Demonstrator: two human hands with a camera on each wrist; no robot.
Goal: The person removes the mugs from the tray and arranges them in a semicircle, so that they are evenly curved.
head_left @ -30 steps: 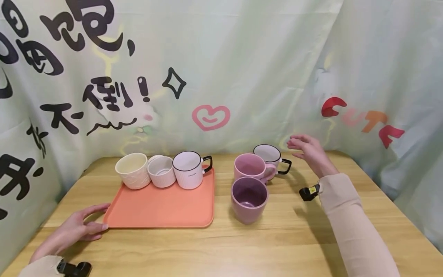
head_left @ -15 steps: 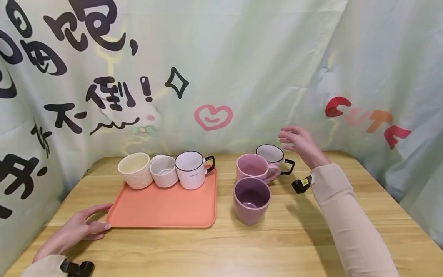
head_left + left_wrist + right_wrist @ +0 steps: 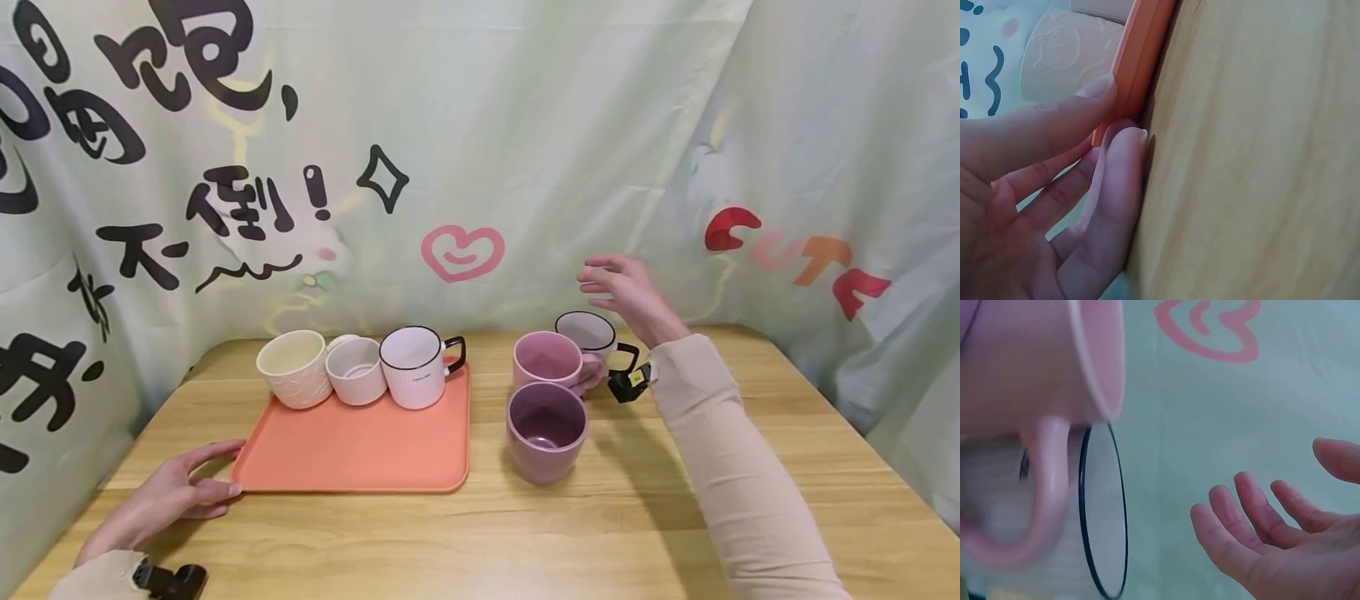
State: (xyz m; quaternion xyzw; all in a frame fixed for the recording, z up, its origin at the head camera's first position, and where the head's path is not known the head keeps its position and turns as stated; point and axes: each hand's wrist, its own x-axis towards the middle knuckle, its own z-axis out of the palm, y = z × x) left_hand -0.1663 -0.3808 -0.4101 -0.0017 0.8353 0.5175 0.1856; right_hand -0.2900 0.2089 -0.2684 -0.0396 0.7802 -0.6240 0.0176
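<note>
My left hand [image 3: 168, 498] holds the near left corner of an orange tray [image 3: 352, 458]; in the left wrist view its thumb [image 3: 1094, 94] lies on the tray's rim and fingers curl against the edge. Along the tray's back stand a cream cup [image 3: 296, 379], a small ribbed white cup [image 3: 356, 379] and a white mug [image 3: 412, 375] with black rim and handle. My right hand [image 3: 626, 292], fingers loosely bent and holding nothing, hovers above a second black-rimmed white mug [image 3: 587, 332]. In front of that mug are a pink mug [image 3: 546, 358] and a purple mug [image 3: 543, 450].
The wooden table [image 3: 360, 542] carries everything. A pale printed curtain [image 3: 525, 167] hangs right behind it, close to the right hand, and also along both sides. The pink mug partly hides the white mug behind it.
My right hand has moved left and upward, from right of the rear white mug to above it. The left hand stays at the tray corner, and the cups have not moved.
</note>
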